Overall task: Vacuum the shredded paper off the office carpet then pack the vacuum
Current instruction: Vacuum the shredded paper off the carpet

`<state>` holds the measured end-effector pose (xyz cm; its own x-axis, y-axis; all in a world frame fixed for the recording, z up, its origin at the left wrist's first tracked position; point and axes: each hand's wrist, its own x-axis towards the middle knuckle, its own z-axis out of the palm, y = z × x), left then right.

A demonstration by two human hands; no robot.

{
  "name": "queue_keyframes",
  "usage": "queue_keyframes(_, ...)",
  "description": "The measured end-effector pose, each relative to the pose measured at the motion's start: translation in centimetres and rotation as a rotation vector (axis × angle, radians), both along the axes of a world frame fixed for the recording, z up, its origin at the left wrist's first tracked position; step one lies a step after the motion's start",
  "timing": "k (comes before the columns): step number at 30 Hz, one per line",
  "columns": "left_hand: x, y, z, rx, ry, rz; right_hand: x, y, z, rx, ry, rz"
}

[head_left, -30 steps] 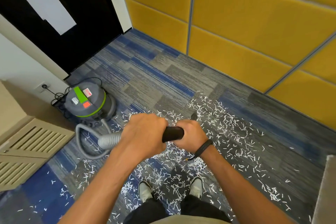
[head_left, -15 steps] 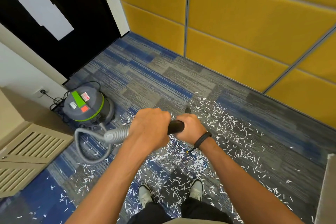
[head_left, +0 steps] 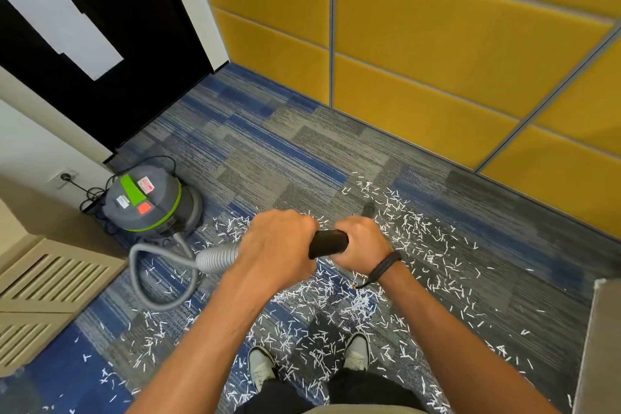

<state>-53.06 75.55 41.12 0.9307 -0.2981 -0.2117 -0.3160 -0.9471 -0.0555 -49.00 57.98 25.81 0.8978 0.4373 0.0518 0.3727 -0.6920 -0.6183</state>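
My left hand [head_left: 275,245] and my right hand [head_left: 361,244] both grip the black vacuum wand [head_left: 327,242], held crosswise in front of me. A ribbed grey hose [head_left: 215,257] leaves the wand under my left hand and loops down to the grey and green canister vacuum [head_left: 151,202] at the left. A dark tip of the wand [head_left: 368,210] shows just beyond my right hand; its end is hidden. White shredded paper [head_left: 413,235] lies scattered on the blue and grey carpet [head_left: 268,151], thick around my shoes [head_left: 260,366].
Yellow wall panels [head_left: 437,44] close off the far and right sides. A dark door [head_left: 134,44] stands at the back left. The vacuum's black cord [head_left: 90,193] runs to a wall socket [head_left: 64,176]. A beige louvred cabinet [head_left: 43,282] is at the left, and a grey edge [head_left: 601,346] at the right.
My hands and the wand have shifted slightly right and away from me. The hose loop has drawn a little closer to the canister. Both grips are unchanged.
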Motion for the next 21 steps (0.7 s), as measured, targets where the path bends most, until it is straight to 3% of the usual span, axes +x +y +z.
queue_keyframes(11, 0.6, -2.1, 0.3, 0.136, -0.025, 0.111, 2.6, 1.2, 0.2, 0.073, 0.035, 0.076)
queue_keyframes(21, 1.2, -4.6, -1.8, 0.010, -0.016, 0.040, 2.1, -3.7, -1.1, 0.011, 0.028, 0.047)
